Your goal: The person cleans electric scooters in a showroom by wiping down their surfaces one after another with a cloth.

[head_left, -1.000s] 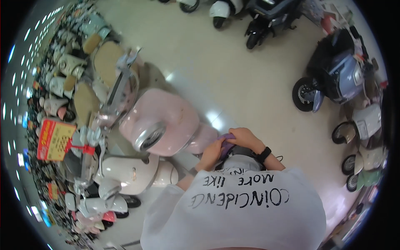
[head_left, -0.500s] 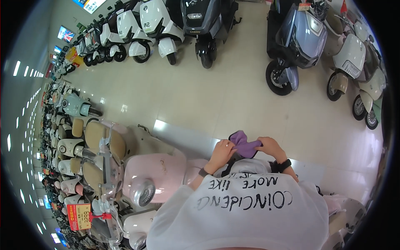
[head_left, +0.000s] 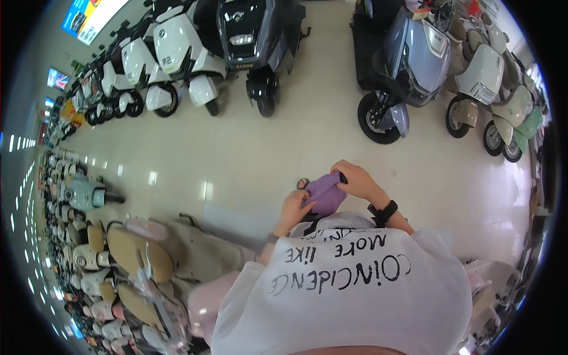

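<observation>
A purple cloth (head_left: 325, 194) is stretched between my two hands in front of my body. My left hand (head_left: 291, 208) grips its near left side with bent fingers. On the far right corner, where a dark edge shows, my right hand (head_left: 357, 178) is closed. Folds run across the cloth, and my fingers hide parts of its rim. A black band (head_left: 383, 212) is on my right wrist.
A pink scooter (head_left: 207, 305) stands close on my left, beside a beige scooter seat (head_left: 139, 248). Across the tiled floor (head_left: 254, 160) are a black scooter (head_left: 254, 47), white scooters (head_left: 177, 50) and a blue-grey scooter (head_left: 408, 56). My foot (head_left: 302, 183) shows beyond the cloth.
My right hand has moved farther out, to the cloth's far corner, and the cloth is spread wider. The view has shifted, and my foot now shows.
</observation>
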`<state>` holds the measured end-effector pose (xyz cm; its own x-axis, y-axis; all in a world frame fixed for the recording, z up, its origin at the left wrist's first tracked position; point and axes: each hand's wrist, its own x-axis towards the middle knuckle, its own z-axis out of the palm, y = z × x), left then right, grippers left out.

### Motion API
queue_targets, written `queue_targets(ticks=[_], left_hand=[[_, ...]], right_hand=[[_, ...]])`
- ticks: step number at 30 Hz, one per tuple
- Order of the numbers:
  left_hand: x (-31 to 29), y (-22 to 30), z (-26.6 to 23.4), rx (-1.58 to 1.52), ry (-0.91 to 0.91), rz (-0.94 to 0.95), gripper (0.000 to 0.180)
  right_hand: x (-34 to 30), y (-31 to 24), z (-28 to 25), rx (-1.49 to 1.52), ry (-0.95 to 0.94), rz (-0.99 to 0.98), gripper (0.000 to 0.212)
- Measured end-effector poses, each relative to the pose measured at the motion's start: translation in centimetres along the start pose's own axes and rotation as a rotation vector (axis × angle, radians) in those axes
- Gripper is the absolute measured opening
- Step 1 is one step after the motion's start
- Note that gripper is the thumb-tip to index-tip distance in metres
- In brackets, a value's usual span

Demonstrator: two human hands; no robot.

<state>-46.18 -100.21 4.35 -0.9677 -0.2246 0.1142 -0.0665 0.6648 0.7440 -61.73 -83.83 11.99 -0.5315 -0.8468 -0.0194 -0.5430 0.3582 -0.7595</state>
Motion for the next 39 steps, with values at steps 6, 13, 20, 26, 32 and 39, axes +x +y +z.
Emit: queue_targets(ticks=[6,13,20,26,32,39], left_hand=[[8.4,-4.6,-3.5,-0.238,-0.018,-0.110,0.023],[15.9,-7.5,-6.2,-0.119,0.033,0.107,0.024],[19.8,-12.2,-8.3,-0.067,0.076,0.028,0.023],[24.0,-15.5,-10.9,-0.355,-0.212,-0.352,0.025],[34.5,-17.2,-16.0,0.191,0.338,-0.208,0.014],[43.9,-18.6,-19.2,0.091,0.289,-0.461,0.018]], right_hand=[[6.9,-0.3,-2.8,-0.072,0.120,-0.010,0.018],[13.3,1.1,-4.5,-0.056,0.166,0.216,0.020],[21.8,5.1,-4.5,-0.249,0.088,0.047,0.020],[32.2,6.2,-7.7,-0.074,-0.036,0.161,0.018],[42.4,7.8,-8.5,-0.036,0.207,0.036,0.022],[49.9,6.8,-10.1,-0.147,0.304,0.133,0.028]])
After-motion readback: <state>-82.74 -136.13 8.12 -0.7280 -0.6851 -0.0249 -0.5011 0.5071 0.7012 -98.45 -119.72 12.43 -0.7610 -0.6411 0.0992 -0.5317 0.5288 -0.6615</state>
